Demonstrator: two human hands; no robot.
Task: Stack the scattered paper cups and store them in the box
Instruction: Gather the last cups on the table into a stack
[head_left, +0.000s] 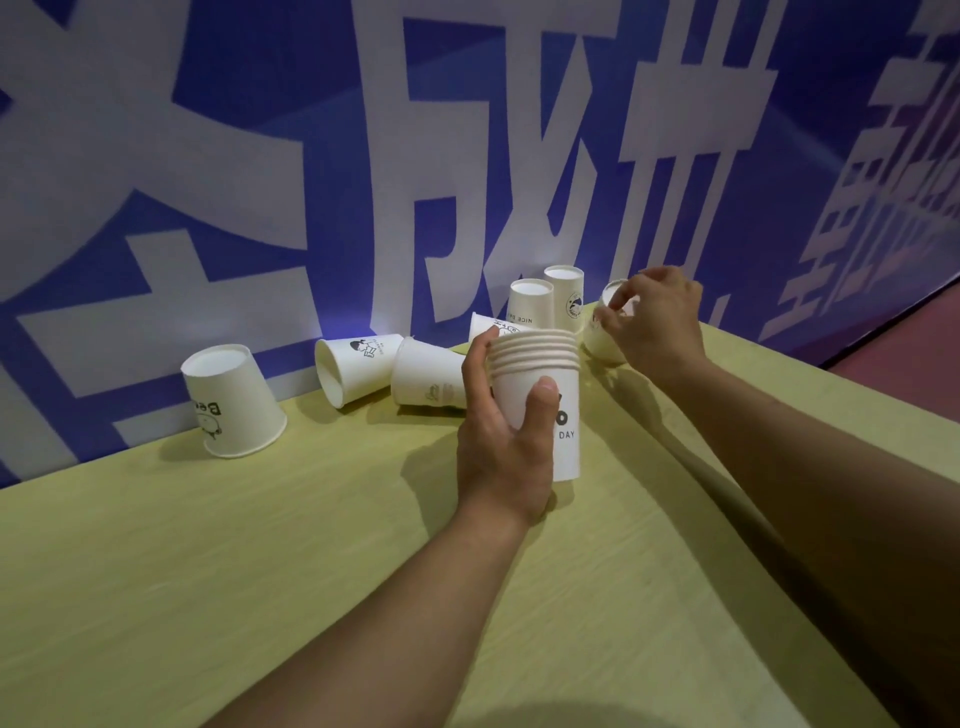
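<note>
My left hand (506, 431) grips a stack of several nested white paper cups (563, 410), held upright above the yellow-green table (260, 571). My right hand (654, 317) reaches to the far right and pinches a single white cup (602, 340) lying there. Behind the stack stand two upturned cups (530, 304) (566, 293). Two cups lie on their sides left of the stack (358, 364) (426, 379), and another lies behind it (485, 325). One upturned cup (231, 400) stands alone at the far left. No box is in view.
A blue wall (311, 156) with large white characters runs along the table's back edge. The table's right edge (831, 384) drops to a reddish floor (914, 338).
</note>
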